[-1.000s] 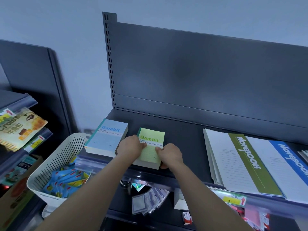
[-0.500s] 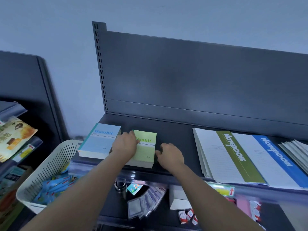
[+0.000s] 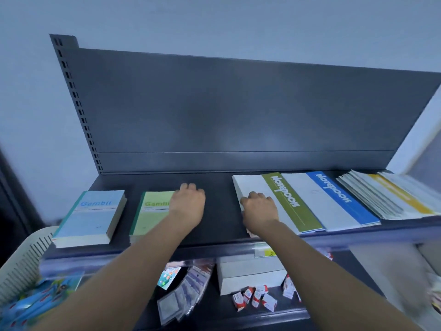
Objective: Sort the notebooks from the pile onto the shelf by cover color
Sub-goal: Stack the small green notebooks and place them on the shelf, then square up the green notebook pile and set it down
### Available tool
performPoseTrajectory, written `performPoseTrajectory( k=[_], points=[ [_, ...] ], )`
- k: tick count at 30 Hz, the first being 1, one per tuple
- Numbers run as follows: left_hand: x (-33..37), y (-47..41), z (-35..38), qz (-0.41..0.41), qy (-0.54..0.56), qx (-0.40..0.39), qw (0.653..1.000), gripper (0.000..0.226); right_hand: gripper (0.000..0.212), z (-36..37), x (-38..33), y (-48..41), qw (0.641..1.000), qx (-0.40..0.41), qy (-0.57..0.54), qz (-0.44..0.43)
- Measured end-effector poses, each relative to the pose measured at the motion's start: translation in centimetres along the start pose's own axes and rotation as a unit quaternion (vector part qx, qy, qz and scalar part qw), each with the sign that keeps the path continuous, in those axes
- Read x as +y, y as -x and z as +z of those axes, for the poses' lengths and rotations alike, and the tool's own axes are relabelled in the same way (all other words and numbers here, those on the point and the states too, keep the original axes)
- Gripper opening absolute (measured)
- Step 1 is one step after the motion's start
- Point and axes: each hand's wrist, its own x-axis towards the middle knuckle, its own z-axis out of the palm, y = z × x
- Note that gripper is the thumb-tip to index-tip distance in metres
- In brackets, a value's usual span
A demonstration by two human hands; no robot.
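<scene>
Right hand (image 3: 259,209) shifted onto thin, flat green-striped notebook (image 3: 290,204).

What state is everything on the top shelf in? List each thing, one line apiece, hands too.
blue Gambit notebook: flat, closed, left end of shelf.
green Gambit notebook: flat, closed, right edge hidden by the left hand.
left hand: fingers relaxed, holding nothing.
green-striped Notebook: flat, closed, right hand on it.
right hand: resting on that cover's left part; hold unclear.
blue-striped Notebook: flat, closed.
yellow-striped notebooks: fanned pile, blurred.
</scene>
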Motion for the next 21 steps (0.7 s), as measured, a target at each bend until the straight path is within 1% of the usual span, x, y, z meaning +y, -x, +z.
performPoseTrajectory(
  k=[4, 7, 10, 12, 15, 18, 19, 20, 21],
  points=[
    [4.5, -1.1, -0.4, 0.024, 0.003, -0.014, 1.0, 0.039, 0.035, 0.6, 5.0, 0.2, 0.999, -0.012, 0.005, 0.034],
    [8.2, -2.1, 0.0, 0.025, 0.028, -0.036, 0.999, 0.038, 0.034, 1.2, 8.6, 0.3, 0.998, -0.033, -0.018, 0.053],
    [11.7, -3.0, 0.3, 0.0, 0.075, -0.061, 0.995, 0.036, 0.036, 1.9, 11.6, 0.3, 0.995, -0.056, -0.051, 0.059],
    [13.7, -3.5, 0.6, -0.042, 0.142, -0.084, 0.985, 0.034, 0.039, 2.5, 13.3, 0.1, 0.994, -0.065, -0.076, 0.052],
    [16.0, -4.3, 0.9, -0.138, 0.29, -0.099, 0.942, 0.032, 0.041, 3.1, 15.1, -0.1, 0.992, -0.065, -0.102, 0.029],
    [17.0, -4.9, 0.9, -0.233, 0.379, -0.104, 0.889, 0.036, 0.042, 3.6, 15.9, -0.1, 0.993, -0.054, -0.101, 0.005],
    [17.0, -5.0, 0.8, -0.267, 0.408, -0.105, 0.867, 0.037, 0.042, 3.7, 16.1, -0.1, 0.994, -0.049, -0.102, 0.0],
    [16.9, -5.2, 0.9, -0.299, 0.449, -0.104, 0.835, 0.036, 0.042, 3.8, 16.2, -0.1, 0.994, -0.045, -0.102, -0.002],
    [16.7, -5.3, 0.9, -0.323, 0.506, -0.096, 0.794, 0.033, 0.043, 4.0, 16.3, -0.2, 0.994, -0.041, -0.103, -0.003]
  ],
)
